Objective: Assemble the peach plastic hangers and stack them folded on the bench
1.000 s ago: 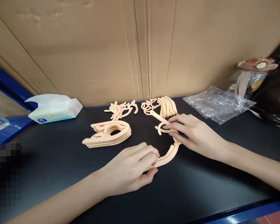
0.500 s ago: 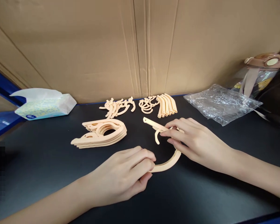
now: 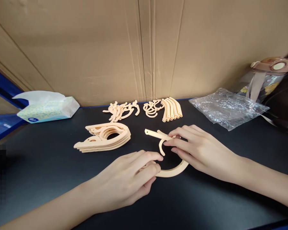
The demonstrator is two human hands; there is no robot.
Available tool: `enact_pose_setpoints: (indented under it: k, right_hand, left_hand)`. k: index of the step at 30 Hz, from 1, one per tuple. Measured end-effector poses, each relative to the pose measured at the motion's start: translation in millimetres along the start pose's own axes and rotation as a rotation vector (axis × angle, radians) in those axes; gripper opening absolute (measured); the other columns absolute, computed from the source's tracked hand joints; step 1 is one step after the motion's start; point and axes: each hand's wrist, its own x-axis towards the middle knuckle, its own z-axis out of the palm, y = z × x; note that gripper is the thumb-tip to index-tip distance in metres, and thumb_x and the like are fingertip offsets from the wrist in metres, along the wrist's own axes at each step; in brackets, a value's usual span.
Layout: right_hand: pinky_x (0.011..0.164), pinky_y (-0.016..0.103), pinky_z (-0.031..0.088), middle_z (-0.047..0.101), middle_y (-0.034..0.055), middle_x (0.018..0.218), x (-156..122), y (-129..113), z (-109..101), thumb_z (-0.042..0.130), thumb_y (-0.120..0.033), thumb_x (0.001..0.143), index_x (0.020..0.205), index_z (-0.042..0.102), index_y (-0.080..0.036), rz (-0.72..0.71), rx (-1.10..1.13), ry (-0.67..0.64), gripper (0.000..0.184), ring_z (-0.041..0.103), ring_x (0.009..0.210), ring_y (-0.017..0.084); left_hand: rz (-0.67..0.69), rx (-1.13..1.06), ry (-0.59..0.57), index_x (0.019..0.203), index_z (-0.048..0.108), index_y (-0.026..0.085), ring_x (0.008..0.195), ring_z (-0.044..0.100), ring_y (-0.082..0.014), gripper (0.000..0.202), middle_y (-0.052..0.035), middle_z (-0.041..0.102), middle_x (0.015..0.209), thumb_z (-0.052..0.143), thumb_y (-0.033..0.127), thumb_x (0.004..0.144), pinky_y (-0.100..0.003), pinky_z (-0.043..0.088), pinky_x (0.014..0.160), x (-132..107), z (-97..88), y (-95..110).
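A beige plastic folding clothes hanger (image 3: 172, 172) curves between my hands, just above or on the black table. My left hand (image 3: 136, 174) is closed on the near end of its curved body, fingers covering that end. With bent fingers, my right hand (image 3: 194, 143) grips the other side, where a straight arm with a hole at its tip (image 3: 156, 134) points left. A small curved hook (image 3: 161, 147) hangs below that arm. My right fingers hide how these parts join. Left of the hands lies a stack of folded hangers (image 3: 103, 139).
Loose hooks (image 3: 120, 110), small curved pieces (image 3: 150, 109) and a row of hanger arms (image 3: 172, 109) lie along the cardboard wall (image 3: 98, 48). A tissue pack (image 3: 48, 108) sits at left. Crumpled clear plastic (image 3: 227, 108) and a drinking bottle (image 3: 266, 80) are at right.
The straight arm and hook have come slightly down and left, nearer my left hand. My right hand has shifted a little down. My left index finger has stretched out toward the hook.
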Motion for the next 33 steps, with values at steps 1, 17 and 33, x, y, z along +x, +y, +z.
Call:
enact_pose_setpoints:
  k: [1,17,33]
  right_hand:
    - [0.077,0.035,0.042,0.060,0.0082,0.105,0,-1,0,0.043,-0.013,0.092,0.108,0.061,-0.018,-0.012,-0.007,0.001,0.025,0.055,0.093,0.021]
    - [0.082,0.033,0.043,0.059,0.0066,0.106,0,-7,-4,0.044,-0.017,0.094,0.109,0.062,-0.020,-0.076,0.093,-0.066,0.023,0.054,0.093,0.019]
    - [0.080,0.032,0.042,0.059,0.0055,0.101,2,-11,-9,0.040,-0.016,0.096,0.093,0.058,-0.018,-0.055,0.193,-0.082,0.019,0.052,0.088,0.017]
  left_hand:
    - [0.001,0.011,0.001,0.098,0.058,0.013,0.095,0.057,-0.0158,0.013,-0.0084,0.059,0.112,0.050,0.008,0.089,-0.027,0.046,0.086,0,0.3,0]
    - [0.016,0.061,0.018,0.115,0.057,0.014,0.100,0.059,-0.0178,0.026,-0.0065,0.063,0.115,0.049,0.011,0.090,-0.028,0.048,0.087,2,-2.3,0]
    - [0.097,0.102,-0.048,0.105,0.058,0.015,0.085,0.057,-0.0183,0.021,-0.0048,0.065,0.097,0.051,0.011,0.085,-0.029,0.046,0.075,3,-4.6,3]
